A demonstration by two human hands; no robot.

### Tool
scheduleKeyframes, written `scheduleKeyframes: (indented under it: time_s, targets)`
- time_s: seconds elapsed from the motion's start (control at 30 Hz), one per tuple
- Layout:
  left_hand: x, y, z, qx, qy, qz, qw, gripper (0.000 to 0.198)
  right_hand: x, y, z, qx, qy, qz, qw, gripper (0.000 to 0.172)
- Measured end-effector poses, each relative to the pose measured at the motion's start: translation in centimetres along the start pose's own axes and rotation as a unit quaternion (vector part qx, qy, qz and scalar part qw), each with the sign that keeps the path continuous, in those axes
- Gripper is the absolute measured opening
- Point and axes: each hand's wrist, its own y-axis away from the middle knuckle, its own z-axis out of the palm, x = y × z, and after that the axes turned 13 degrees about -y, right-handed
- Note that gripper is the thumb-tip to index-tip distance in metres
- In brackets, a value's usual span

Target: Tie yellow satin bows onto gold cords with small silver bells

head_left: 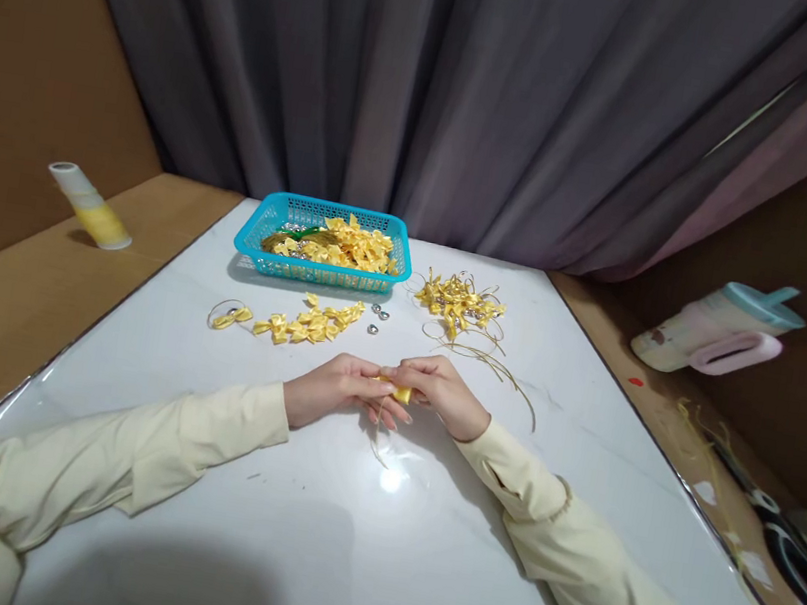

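Observation:
Over the middle of the white table, my left hand (349, 387) and my right hand (437, 388) meet around a yellow satin bow (402, 394). Both hands pinch it, and the fingers cover much of it. A thin gold cord (378, 440) hangs below the fingers. Farther left lies a loose group of yellow bows (313, 322), with a single bow looped with cord (230, 317) beside it. Small silver bells or beads (375, 319) sit just beyond my hands; their exact kind is unclear. A pile of corded bows (458, 303) rests beyond my right hand.
At the back stands a blue plastic basket (321, 274) holding bows, cord and silver pieces. A yellow-and-white tube (93, 208) is on the left. A tumbler with a pink handle (710, 328) and black-handled scissors (784, 546) are on the right. A grey curtain (408, 71) hangs behind.

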Motion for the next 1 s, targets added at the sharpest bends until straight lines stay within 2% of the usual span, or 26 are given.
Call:
scheduleKeyframes:
  time_s: [0.17, 0.37, 0.53, 0.7, 1.0]
  targets:
    - [-0.1, 0.0, -0.1, 0.004, 0.002, 0.006, 1.000, 0.026, 0.0, -0.1, 0.3, 0.025, -0.006, -0.023, 0.999, 0.038]
    - [-0.1, 0.0, 0.0, 0.019, 0.003, 0.007, 1.000, 0.025, 0.4, -0.2, 0.1, 0.017, 0.022, -0.050, 0.998, 0.042]
    - [-0.3, 0.0, 0.0, 0.024, 0.002, 0.020, 1.000, 0.025, 0.6, -0.1, -0.4, -0.059, 0.009, -0.006, 0.998, 0.046]
    - [-0.1, 0.2, 0.1, 0.015, -0.008, 0.013, 1.000, 0.026, 0.5, 0.0, -0.6, -0.120, 0.015, 0.002, 0.993, 0.045]
    - [0.1, 0.0, 0.2, 0.013, -0.009, 0.004, 1.000, 0.028, 1.2, 0.1, 0.0, -0.040, 0.039, -0.038, 0.998, 0.044]
